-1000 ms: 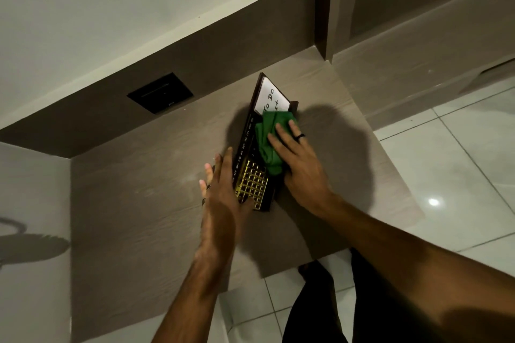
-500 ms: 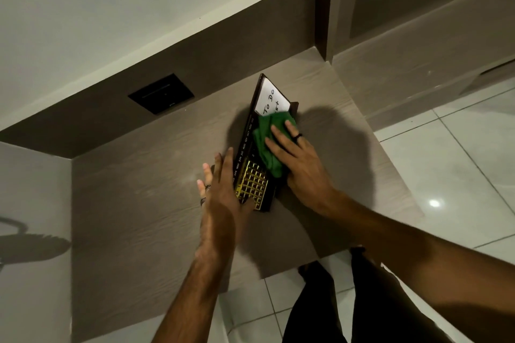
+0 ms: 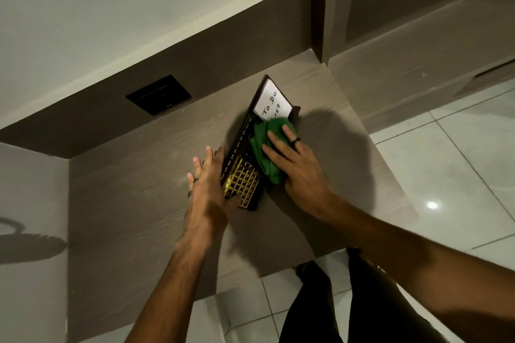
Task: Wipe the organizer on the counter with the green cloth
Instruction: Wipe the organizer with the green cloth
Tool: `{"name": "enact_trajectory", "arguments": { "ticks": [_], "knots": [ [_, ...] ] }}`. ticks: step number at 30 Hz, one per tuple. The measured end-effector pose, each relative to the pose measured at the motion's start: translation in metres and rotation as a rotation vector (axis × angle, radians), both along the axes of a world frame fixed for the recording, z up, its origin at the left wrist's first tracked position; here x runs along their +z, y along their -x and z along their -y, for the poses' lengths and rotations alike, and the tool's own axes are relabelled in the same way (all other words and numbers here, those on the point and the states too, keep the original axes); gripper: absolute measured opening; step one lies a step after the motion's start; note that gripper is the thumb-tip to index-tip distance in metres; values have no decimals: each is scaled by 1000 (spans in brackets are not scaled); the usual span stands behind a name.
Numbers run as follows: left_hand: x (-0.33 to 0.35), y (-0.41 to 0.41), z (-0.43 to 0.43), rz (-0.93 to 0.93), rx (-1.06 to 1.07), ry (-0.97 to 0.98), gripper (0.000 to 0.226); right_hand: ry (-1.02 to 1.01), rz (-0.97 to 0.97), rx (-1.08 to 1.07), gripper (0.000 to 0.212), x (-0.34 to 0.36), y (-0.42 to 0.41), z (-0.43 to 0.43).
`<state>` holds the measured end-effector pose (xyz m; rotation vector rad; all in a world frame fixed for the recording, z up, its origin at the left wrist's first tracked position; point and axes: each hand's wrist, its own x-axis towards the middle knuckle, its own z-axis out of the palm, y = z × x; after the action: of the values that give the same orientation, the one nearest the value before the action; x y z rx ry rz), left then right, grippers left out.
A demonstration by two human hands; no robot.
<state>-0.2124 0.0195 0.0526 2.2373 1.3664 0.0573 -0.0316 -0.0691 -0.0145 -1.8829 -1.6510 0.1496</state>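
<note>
A dark organizer point(image 3: 242, 136) with a gold grid, a row of month names and a white "To Do" notepad lies flat on the wood-grain counter point(image 3: 125, 203). The green cloth point(image 3: 264, 147) is bunched on its middle. My right hand point(image 3: 298, 167) lies flat on the cloth and presses it onto the organizer, fingers spread, a dark ring on one finger. My left hand point(image 3: 209, 186) rests against the organizer's left edge and near corner, fingers straight, steadying it.
A black wall plate point(image 3: 158, 94) sits in the dark backsplash behind the counter. A wall corner and a lower ledge point(image 3: 418, 64) stand to the right. White floor tiles point(image 3: 459, 161) lie past the counter's right and front edges, with my legs below.
My right hand has slid the green cloth a little up the organizer toward the notepad. My left hand has stayed at the organizer's left edge.
</note>
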Motion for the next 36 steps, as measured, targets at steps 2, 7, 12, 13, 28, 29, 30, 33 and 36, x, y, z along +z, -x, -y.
{"name": "enact_trajectory", "arguments": {
  "ticks": [2, 7, 12, 13, 28, 29, 30, 33, 36],
  "knots": [
    [1, 2, -4, 0, -28, 12, 117, 20, 20, 77, 75, -12, 19, 21],
    [6, 11, -9, 8, -134, 19, 120, -59, 50, 317, 64, -4, 42, 20],
    [15, 8, -9, 3, -172, 38, 123, -27, 45, 80, 70, 4, 4, 0],
    [17, 7, -10, -2, -178, 48, 125, 1, 41, 39, 73, 1, 1, 4],
    [12, 11, -10, -40, -181, 15, 123, -132, 141, 261, 69, 38, -5, -20],
    [12, 11, -10, -47, -179, 13, 124, -136, 154, 216, 69, 42, -19, -28],
    [12, 11, -10, -50, -177, 18, 126, -131, 162, 179, 69, 44, -32, -36],
    [14, 10, -9, -33, -168, 43, 126, -64, 112, 78, 74, 41, -66, -47],
    [17, 8, -8, -35, -162, 54, 126, 17, 8, -123, 76, 32, -81, -50]
  ]
}}
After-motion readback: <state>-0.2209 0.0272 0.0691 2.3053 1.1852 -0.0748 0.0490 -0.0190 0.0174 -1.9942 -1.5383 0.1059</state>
